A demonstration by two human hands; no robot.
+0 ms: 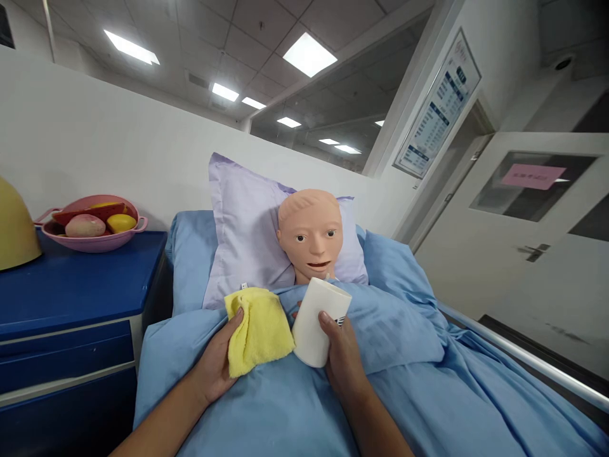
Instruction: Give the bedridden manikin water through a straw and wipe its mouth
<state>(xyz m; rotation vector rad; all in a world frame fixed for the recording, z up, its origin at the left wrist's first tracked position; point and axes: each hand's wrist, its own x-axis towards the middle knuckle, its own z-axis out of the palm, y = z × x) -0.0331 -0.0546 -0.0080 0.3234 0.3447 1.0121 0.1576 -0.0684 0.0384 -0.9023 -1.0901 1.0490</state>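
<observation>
My left hand [219,355] grips a folded yellow cloth [262,330], its thumb pressed on the front and the fingers hidden behind. In my right hand [343,352] is a white cup [314,324], tilted a little, with dark markings on its right side. Its thumb lies across the front, and fingertips show at the cup's left edge. Cloth and cup are side by side above the blue quilt [394,330]. Just beyond them a training manikin's head [311,235] rests on a lilac pillow [247,235], with the quilt drawn up to its neck.
To the left stands a blue bedside cabinet [95,279] bearing a pink basket [95,242] of fruit and a yellow rounded object [16,222]. A metal bed rail [533,358] runs along the right. Behind are a white wall [118,139] and a door [495,247].
</observation>
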